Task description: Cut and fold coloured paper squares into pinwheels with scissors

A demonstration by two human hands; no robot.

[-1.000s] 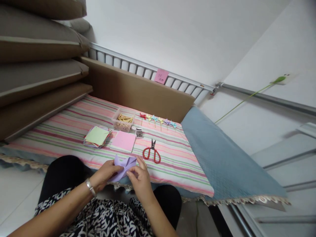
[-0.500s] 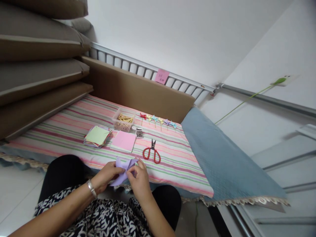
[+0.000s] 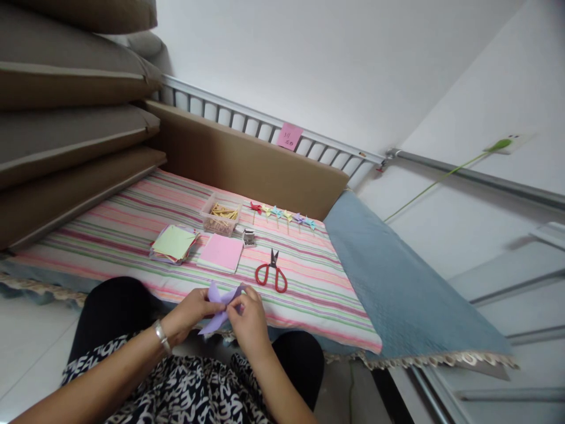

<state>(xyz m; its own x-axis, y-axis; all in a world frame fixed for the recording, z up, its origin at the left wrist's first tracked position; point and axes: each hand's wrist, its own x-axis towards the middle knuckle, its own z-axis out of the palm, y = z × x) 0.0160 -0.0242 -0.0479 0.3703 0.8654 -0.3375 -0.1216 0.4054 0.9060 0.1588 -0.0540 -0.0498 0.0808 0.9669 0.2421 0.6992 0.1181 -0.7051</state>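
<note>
L hand (image 3: 194,312) pinches a light-purple, folded paper pinwheel shape (image 3: 215,293) at its 9 o'clock side, thumb pressed on top, fingers mostly hidden behind. R hand (image 3: 248,315), on the 3 o'clock side, has thumb & index pinched tog. at the paper's middle; prob. a folded paper tip betw. them, but too sm. to be sure. Paper's held up w/ loose points sticking out, just off the near edge of a pink, white & green striped cloth (image 3: 318,294).

W/ the paper as clock centre: red-handled metal scissors (image 3: 273,264) at 2, blades pointing away. Stack of pink square paper (image 3: 221,252) at 12, nearby; clear plastic box (image 3: 205,221) of thin tan sticks (image 3: 224,211) beyond it, also 12. Sm. clear case w/ silvery bits (image 3: 249,238) at 1. Messy stack of mixed-colour paper, pale green on top (image 3: 173,242), betw. 10 & 11. Row of sm. paper pinwheels on sticks (image 3: 276,212), red, yellow, blue & purple, farther off betw. 1 & 2.
</note>
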